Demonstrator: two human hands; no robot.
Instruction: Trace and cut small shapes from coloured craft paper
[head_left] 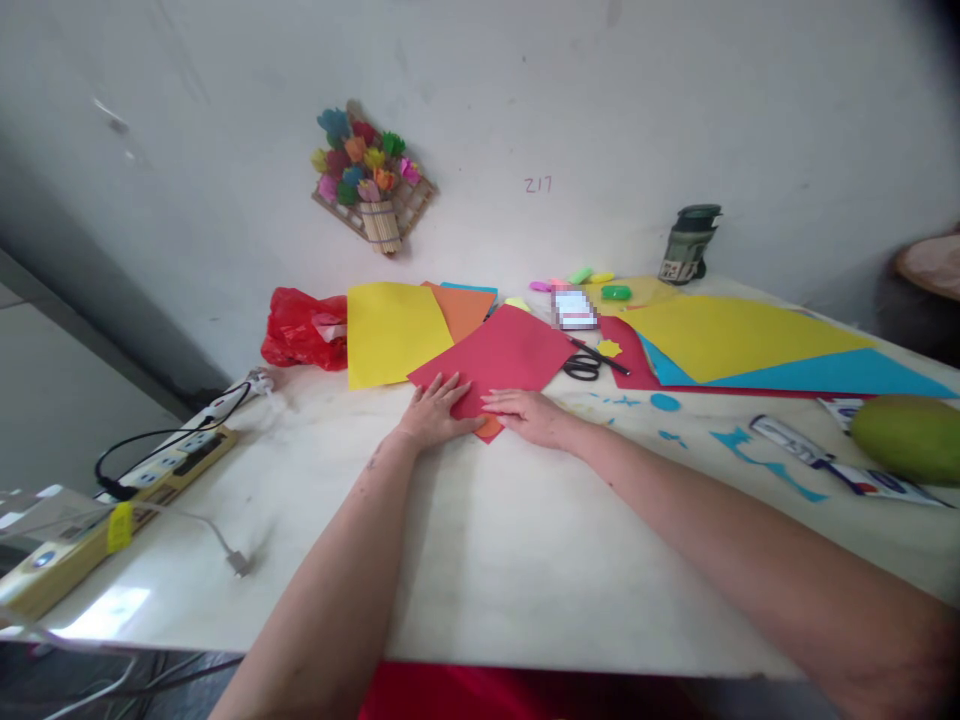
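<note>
A red sheet of paper point(499, 350) lies turned cornerwise on the table, its near corner pointing toward me. My left hand point(439, 412) rests on its left edge with fingers spread. On the right, my right hand point(529, 415) lies flat across the near right edge, fingers stretched toward the left hand. Between the two hands a small orange paper piece point(489, 426) sits on the red sheet's near corner, partly covered by my fingertips. Just right of the sheet are black scissors point(582, 367) and a dark pencil or pen point(602, 355).
Yellow point(394, 335) and orange paper point(469, 312) lie behind left, near a red plastic bag point(304, 328). Rightward are a phone point(574, 308), blue scraps point(780, 468), a glue tube point(791, 440), a green fruit point(911, 438) and a bottle point(688, 245). A power strip point(120, 520) lines the left edge.
</note>
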